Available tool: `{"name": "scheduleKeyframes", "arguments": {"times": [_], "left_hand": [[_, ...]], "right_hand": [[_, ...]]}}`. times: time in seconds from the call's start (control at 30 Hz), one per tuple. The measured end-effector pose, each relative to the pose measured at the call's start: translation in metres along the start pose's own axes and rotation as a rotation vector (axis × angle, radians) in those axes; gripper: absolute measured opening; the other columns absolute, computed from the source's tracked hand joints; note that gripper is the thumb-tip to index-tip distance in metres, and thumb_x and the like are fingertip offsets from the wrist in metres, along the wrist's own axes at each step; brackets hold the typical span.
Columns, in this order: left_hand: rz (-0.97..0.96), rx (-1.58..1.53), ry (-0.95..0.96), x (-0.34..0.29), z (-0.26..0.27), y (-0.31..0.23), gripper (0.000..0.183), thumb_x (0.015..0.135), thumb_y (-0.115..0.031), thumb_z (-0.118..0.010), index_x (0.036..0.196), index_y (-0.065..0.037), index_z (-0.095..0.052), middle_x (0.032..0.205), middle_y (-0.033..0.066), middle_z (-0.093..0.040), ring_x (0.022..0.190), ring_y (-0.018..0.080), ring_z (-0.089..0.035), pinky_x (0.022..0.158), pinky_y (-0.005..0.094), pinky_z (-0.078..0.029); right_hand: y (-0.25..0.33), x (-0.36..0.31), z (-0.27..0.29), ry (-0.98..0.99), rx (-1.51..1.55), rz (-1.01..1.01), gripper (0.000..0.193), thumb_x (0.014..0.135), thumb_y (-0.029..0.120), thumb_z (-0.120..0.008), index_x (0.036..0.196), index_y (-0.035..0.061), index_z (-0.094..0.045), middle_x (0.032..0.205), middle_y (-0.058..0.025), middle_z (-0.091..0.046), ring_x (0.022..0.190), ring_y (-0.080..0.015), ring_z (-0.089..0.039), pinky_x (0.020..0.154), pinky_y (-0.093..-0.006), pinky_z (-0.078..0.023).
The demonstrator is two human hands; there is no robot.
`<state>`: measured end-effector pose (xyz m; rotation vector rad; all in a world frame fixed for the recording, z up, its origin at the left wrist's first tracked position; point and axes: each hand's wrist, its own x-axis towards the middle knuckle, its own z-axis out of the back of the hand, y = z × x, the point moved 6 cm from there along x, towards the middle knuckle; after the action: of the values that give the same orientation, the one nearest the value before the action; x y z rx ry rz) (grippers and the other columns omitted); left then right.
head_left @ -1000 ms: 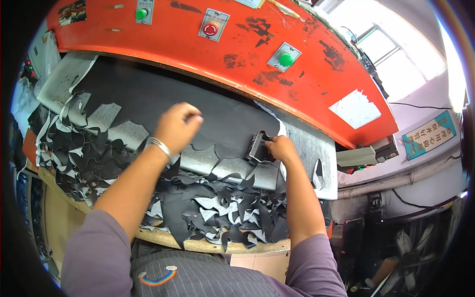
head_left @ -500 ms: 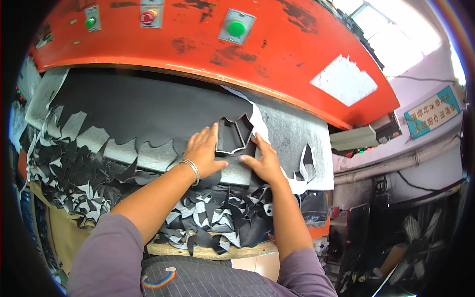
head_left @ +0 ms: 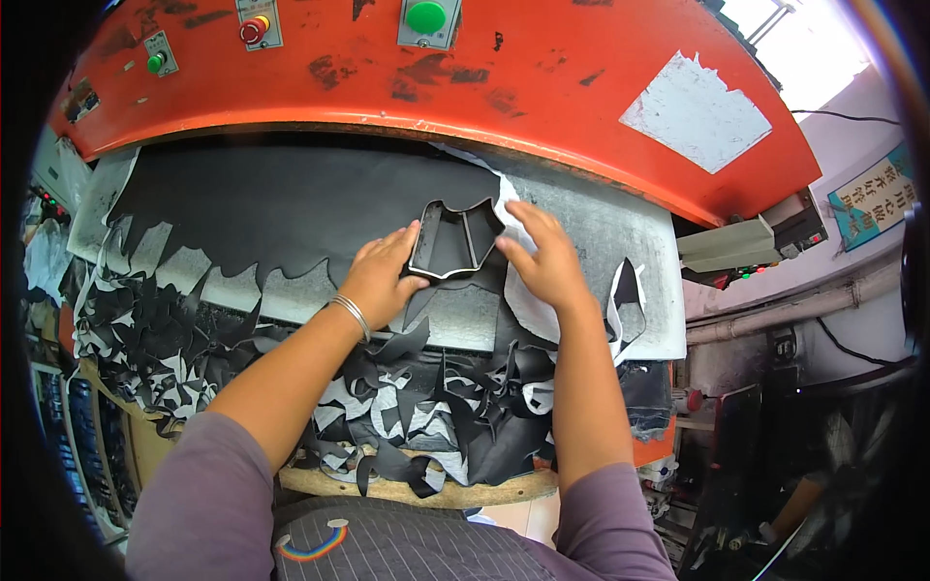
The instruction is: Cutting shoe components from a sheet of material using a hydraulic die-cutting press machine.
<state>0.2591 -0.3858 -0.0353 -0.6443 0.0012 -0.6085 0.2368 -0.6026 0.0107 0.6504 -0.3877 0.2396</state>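
Note:
A metal cutting die (head_left: 468,237), an open angular outline with a crossbar, lies near the right end of a dark leather sheet (head_left: 281,203). My left hand (head_left: 381,276) rests against the die's left side, fingers stretched out and thumb by its lower corner. Close to the die's right side, my right hand (head_left: 544,254) is open with thumb and fingers spread; a small gap seems to lie between them. Under that hand, the sheet's torn edge shows a white backing (head_left: 528,300). Curved cut-outs mark the sheet's near edge.
An orange machine beam (head_left: 542,97) spans the far side, carrying green buttons (head_left: 426,17) and a red knob (head_left: 254,30). The pale cutting board (head_left: 630,218) extends right beneath the sheet. Heaped leather scraps (head_left: 417,416) cover the near side above a wooden edge (head_left: 417,489).
My right hand has lifted off the die's right side and shifted farther forward. My left hand stays at the die's left side. The whole view has tilted slightly.

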Motion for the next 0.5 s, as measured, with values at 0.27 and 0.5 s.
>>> {"name": "scheduleKeyframes", "arguments": {"times": [0.27,0.5], "left_hand": [[0.053,-0.353,-0.045,-0.01,0.015,0.017,0.063,0.083,0.004,-0.054,0.142,-0.008,-0.036,0.122,0.0154,-0.06,0.118,0.0332,-0.052,0.105,0.0383,-0.038],[0.102,-0.337,-0.088,-0.028,0.02,0.036,0.07,0.08,0.002,-0.052,0.145,-0.009,-0.03,0.135,0.0161,-0.051,0.123,0.0317,-0.049,0.104,0.0362,-0.039]], "right_hand": [[0.071,0.063,-0.081,0.431,-0.377,0.426,0.029,0.08,0.01,-0.06,0.108,0.0099,-0.067,0.113,-0.0081,-0.064,0.111,-0.0246,-0.056,0.093,-0.0372,-0.042],[0.066,0.062,-0.072,0.509,-0.568,0.348,0.011,0.08,0.017,-0.059,0.083,0.0124,-0.068,0.094,-0.0024,-0.069,0.092,-0.0228,-0.062,0.078,-0.0371,-0.046]]}}
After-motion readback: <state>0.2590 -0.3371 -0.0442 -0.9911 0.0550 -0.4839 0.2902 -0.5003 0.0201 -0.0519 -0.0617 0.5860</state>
